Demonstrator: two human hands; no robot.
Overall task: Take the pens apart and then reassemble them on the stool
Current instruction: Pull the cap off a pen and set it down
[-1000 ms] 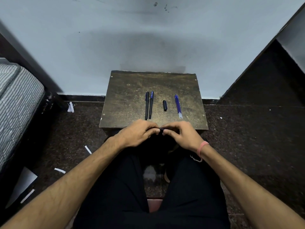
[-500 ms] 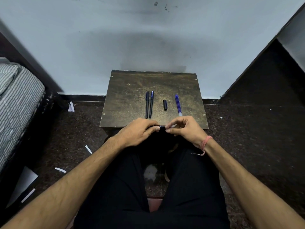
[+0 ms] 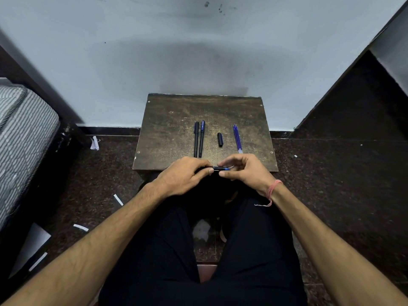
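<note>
Over the near edge of the wooden stool, the left hand and right hand both pinch one dark pen, held crosswise between their fingertips. Behind them on the stool lie two capped pens side by side, a loose black cap and blue refills, well apart from the hands.

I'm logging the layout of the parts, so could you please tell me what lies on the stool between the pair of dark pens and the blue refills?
In the head view, one black cap lies there alone on the stool.

No text can be read (one pen bears a blurred mark).
</note>
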